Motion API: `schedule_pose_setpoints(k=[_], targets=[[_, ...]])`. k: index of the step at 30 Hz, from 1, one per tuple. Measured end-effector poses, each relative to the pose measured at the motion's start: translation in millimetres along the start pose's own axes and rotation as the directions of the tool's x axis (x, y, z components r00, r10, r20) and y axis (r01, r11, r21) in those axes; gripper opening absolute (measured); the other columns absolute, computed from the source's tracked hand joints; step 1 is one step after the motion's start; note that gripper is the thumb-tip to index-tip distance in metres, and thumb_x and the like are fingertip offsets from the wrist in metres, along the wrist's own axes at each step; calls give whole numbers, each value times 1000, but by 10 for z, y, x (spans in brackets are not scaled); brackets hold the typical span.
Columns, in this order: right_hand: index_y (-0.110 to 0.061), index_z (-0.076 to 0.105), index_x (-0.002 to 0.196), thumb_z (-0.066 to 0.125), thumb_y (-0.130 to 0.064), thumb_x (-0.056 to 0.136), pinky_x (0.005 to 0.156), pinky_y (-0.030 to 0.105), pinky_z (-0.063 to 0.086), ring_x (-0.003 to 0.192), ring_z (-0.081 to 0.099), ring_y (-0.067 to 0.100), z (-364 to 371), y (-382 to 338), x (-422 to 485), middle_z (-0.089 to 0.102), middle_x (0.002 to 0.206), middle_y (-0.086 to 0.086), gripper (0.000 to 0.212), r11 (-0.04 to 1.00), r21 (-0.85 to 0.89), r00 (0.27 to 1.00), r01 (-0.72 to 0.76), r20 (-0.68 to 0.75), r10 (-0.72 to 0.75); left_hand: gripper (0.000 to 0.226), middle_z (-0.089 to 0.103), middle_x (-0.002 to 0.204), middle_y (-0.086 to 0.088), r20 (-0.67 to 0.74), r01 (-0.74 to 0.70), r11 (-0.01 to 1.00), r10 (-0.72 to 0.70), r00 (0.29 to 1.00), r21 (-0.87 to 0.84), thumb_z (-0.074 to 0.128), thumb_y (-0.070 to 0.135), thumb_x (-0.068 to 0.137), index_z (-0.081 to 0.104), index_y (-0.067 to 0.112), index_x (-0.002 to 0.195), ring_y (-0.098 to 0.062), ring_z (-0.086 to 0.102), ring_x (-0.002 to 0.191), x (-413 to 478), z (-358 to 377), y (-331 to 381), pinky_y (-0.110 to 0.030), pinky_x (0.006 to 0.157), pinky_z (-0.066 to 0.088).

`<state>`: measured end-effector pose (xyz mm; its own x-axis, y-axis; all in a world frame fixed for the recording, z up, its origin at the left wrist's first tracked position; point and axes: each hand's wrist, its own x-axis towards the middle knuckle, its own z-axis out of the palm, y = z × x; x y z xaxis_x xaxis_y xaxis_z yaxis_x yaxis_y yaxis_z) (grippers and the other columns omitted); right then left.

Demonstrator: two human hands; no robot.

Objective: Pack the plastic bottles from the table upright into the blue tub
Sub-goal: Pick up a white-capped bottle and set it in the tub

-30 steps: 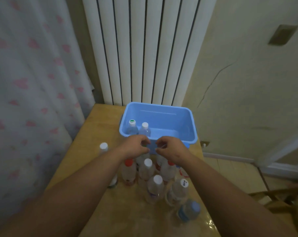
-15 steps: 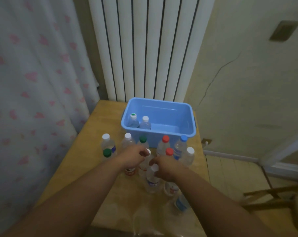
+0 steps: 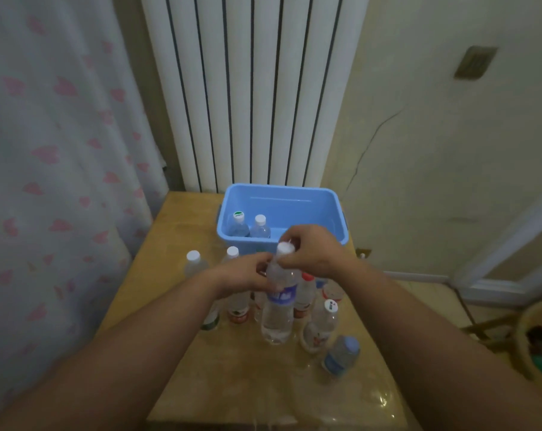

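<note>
One blue tub (image 3: pixel 294 206) holds two bottles (image 3: pixel 259 228).

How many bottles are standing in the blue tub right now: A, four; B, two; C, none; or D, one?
B: only a green-capped bottle and a white-capped bottle stand in the tub, side by side at its left end.

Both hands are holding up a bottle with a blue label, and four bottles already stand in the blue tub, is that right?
Not quite. The head view shows only two in the blue tub, not four: the bottle with the green-ringed cap and the bottle with the plain white cap. The rest holds: the left hand and right hand hold the blue-labelled bottle.
</note>
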<state>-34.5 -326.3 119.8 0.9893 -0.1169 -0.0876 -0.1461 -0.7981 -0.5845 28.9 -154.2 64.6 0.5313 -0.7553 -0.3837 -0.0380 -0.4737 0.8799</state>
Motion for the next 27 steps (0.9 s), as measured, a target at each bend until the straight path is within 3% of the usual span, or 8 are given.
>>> schedule_pose_setpoints(k=[4,7,10,18,22,27], targets=[[-26,69,98,76,-31,72,65,23,50,76,63,7,-208,-182,39,68,83,-10,28,988,146,982,42,-188,-14,40,73,112,1,-134,-125,977,102,986,-172,79,18,81,64,18,118,-17,68,108,-43,-144,207,-37,93,57],[-22,69,107,75,-34,74,69,20,45,75,60,3,-252,-293,94,69,88,-9,35,976,202,954,81,-298,-17,33,74,108,-1,-200,-190,968,155,967,-165,78,20,82,67,20,113,-22,69,105,-76,-263,342,-41,91,58],[-23,66,116,73,-35,78,73,24,49,78,58,2,-292,-394,124,67,93,-10,40,967,236,939,96,-344,-9,27,73,108,5,-235,-223,966,188,954,-133,76,24,84,67,28,109,-16,69,102,-123,-351,469,-34,86,59],[-24,66,116,71,-34,79,77,26,50,85,59,4,-353,-532,258,66,93,-13,38,976,197,927,95,-374,-14,33,70,108,12,-279,-253,965,225,934,-67,80,29,79,67,34,109,-13,66,106,-111,-576,570,-40,94,56],[-25,66,114,72,-36,79,80,27,52,89,62,5,-360,-570,369,68,95,-11,37,978,183,908,101,-419,-15,50,66,114,5,-278,-279,954,240,930,-111,81,15,79,54,32,118,-15,67,104,-58,-721,647,-36,87,58],[-23,64,120,71,-35,81,81,25,50,92,61,6,-343,-612,478,67,100,-10,41,977,181,873,112,-488,-9,57,64,118,4,-266,-300,950,268,926,-87,82,10,77,52,26,122,-13,66,106,100,-899,717,-26,77,57]])
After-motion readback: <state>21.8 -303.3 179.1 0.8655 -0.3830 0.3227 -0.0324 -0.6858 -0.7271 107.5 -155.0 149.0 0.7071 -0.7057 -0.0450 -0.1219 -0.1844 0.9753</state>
